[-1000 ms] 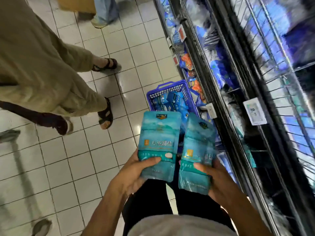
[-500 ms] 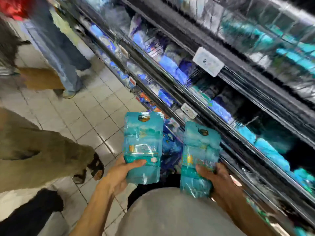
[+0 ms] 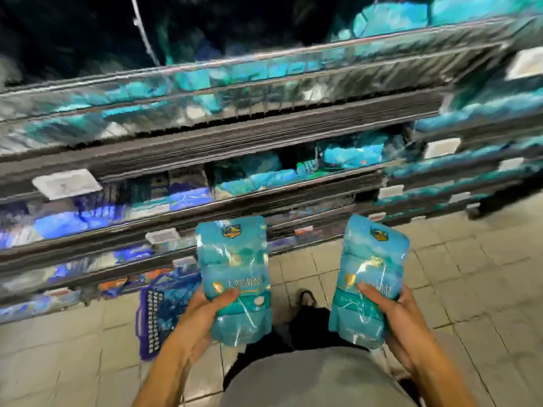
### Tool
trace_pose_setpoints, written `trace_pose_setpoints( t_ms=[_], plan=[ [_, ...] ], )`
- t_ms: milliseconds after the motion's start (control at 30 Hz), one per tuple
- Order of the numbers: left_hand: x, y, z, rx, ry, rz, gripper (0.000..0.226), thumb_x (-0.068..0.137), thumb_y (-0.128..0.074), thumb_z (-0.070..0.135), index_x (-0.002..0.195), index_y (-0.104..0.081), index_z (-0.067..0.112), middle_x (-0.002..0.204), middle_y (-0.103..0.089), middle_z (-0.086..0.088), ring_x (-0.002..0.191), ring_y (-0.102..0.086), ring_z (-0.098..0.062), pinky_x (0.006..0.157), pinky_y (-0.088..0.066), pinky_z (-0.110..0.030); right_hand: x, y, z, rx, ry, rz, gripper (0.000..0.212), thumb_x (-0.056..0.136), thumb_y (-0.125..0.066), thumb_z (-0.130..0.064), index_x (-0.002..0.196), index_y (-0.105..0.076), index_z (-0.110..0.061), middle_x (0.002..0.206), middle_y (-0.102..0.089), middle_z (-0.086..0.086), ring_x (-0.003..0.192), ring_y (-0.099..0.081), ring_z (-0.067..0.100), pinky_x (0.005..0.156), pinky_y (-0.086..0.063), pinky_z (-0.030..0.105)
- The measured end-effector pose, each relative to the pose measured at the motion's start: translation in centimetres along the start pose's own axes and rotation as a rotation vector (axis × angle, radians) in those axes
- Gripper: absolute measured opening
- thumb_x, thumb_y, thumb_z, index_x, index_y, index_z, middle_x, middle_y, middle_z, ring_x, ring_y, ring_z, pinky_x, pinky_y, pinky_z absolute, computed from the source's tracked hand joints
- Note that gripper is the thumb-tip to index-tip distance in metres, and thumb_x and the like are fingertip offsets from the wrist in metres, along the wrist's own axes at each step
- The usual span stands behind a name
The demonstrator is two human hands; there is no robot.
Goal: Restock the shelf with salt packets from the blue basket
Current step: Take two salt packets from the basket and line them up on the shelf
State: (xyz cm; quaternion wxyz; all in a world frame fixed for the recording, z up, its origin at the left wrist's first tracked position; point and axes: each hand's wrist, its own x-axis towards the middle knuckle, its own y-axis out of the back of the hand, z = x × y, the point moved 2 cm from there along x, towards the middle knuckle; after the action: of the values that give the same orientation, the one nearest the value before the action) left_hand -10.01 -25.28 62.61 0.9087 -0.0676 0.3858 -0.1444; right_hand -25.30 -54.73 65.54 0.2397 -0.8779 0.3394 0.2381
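Left hand (image 3: pixel 196 318) grips glossy teal plastic salt packet (image 3: pixel 233 277) – right hand (image 3: pixel 396 315) grips second teal packet (image 3: pixel 368 279); both upright, right of blue plastic basket (image 3: pixel 151 321) – blurred metal shelf (image 3: pixel 205 136) beyond.

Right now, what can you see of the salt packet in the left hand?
The left salt packet is a glossy teal plastic pouch, creased and catching glare, with a dark and gold badge near its top and pale characters across its lower half. It is held upright, face to the camera, in front of the lower shelves. The left hand grips its lower left edge, thumb across the front, fingers hidden behind. It does not touch the other packet.
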Motion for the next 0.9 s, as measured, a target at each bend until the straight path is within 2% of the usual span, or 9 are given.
trace_pose_setpoints(
  t_ms=[100,167,267,300,433,533,700,833,900],
  plan=[
    [2.3,-5.7,0.8,0.149,0.018,-0.111,0.069,0.059,-0.086,0.019,0.124,-0.063,0.011,0.109,-0.076,-0.018,0.093,-0.076,-0.037,0.067,-0.061,-0.047,-1.8,4.3,-1.2,0.120,0.109,0.161,0.029,0.070,-0.078,-0.016,0.098,-0.078,-0.016,0.105,-0.077,0.018,0.086,-0.076,0.033,0.064,-0.061,0.041],
    [3.6,-10.2,0.9,0.234,0.022,-0.184,0.068,0.057,-0.089,0.026,0.121,-0.068,0.013,0.110,-0.076,-0.017,0.095,-0.075,-0.037,0.069,-0.061,-0.050,-2.8,7.5,-1.7,0.191,0.165,0.262,0.029,0.071,-0.078,-0.018,0.100,-0.077,-0.016,0.105,-0.077,0.018,0.088,-0.076,0.034,0.064,-0.061,0.040],
    [5.1,-17.3,0.5,0.365,-0.011,-0.263,0.054,0.057,-0.094,0.043,0.106,-0.077,0.030,0.112,-0.077,-0.010,0.104,-0.073,-0.035,0.090,-0.057,-0.059,-4.1,12.1,-2.2,0.283,0.220,0.389,0.037,0.072,-0.079,-0.020,0.109,-0.074,-0.016,0.109,-0.077,0.014,0.093,-0.076,0.034,0.067,-0.062,0.040],
    [5.5,-19.7,0.1,0.399,-0.014,-0.291,0.055,0.055,-0.093,0.048,0.105,-0.077,0.032,0.111,-0.078,-0.008,0.104,-0.073,-0.033,0.091,-0.056,-0.059,-4.4,13.7,-2.5,0.308,0.240,0.421,0.039,0.073,-0.079,-0.019,0.111,-0.073,-0.015,0.109,-0.076,0.014,0.094,-0.075,0.033,0.068,-0.062,0.040],
    [6.4,-28.9,-1.9,0.448,0.002,-0.405,0.065,0.060,-0.094,0.043,0.117,-0.073,0.020,0.111,-0.077,-0.012,0.099,-0.075,-0.033,0.075,-0.062,-0.050,-4.7,19.2,-4.0,0.327,0.300,0.502,0.042,0.071,-0.081,-0.021,0.112,-0.071,-0.012,0.107,-0.077,0.014,0.092,-0.076,0.031,0.065,-0.061,0.036],
    [6.5,-35.1,-3.1,0.479,0.010,-0.528,0.065,0.057,-0.096,0.047,0.114,-0.076,0.024,0.117,-0.075,-0.012,0.103,-0.074,-0.033,0.077,-0.061,-0.047,-4.6,23.0,-5.3,0.321,0.313,0.537,0.048,0.070,-0.085,-0.026,0.115,-0.070,-0.015,0.108,-0.077,0.012,0.095,-0.076,0.032,0.067,-0.061,0.037],
    [6.5,-42.6,-3.9,0.504,0.025,-0.586,0.072,0.049,-0.098,0.051,0.113,-0.076,0.027,0.116,-0.076,-0.008,0.105,-0.074,-0.029,0.073,-0.062,-0.040,-4.2,27.7,-8.5,0.289,0.341,0.534,0.038,0.069,-0.086,-0.036,0.105,-0.075,-0.031,0.109,-0.077,0.007,0.097,-0.076,0.029,0.070,-0.062,0.037],
    [6.6,-47.4,-3.0,0.509,-0.009,-0.641,0.071,0.050,-0.098,0.051,0.114,-0.075,0.030,0.119,-0.075,-0.009,0.108,-0.073,-0.031,0.080,-0.061,-0.048,-2.8,30.2,-11.7,0.263,0.367,0.492,0.033,0.074,-0.084,-0.032,0.105,-0.074,-0.032,0.111,-0.077,0.008,0.098,-0.075,0.029,0.071,-0.062,0.038],
    [6.6,-49.7,-2.4,0.496,-0.031,-0.669,0.067,0.053,-0.097,0.048,0.113,-0.075,0.030,0.119,-0.075,-0.010,0.108,-0.073,-0.032,0.079,-0.062,-0.046,-1.9,31.2,-13.6,0.246,0.380,0.486,0.032,0.075,-0.084,-0.031,0.106,-0.074,-0.031,0.111,-0.077,0.008,0.099,-0.075,0.030,0.072,-0.062,0.040]
  ],
)
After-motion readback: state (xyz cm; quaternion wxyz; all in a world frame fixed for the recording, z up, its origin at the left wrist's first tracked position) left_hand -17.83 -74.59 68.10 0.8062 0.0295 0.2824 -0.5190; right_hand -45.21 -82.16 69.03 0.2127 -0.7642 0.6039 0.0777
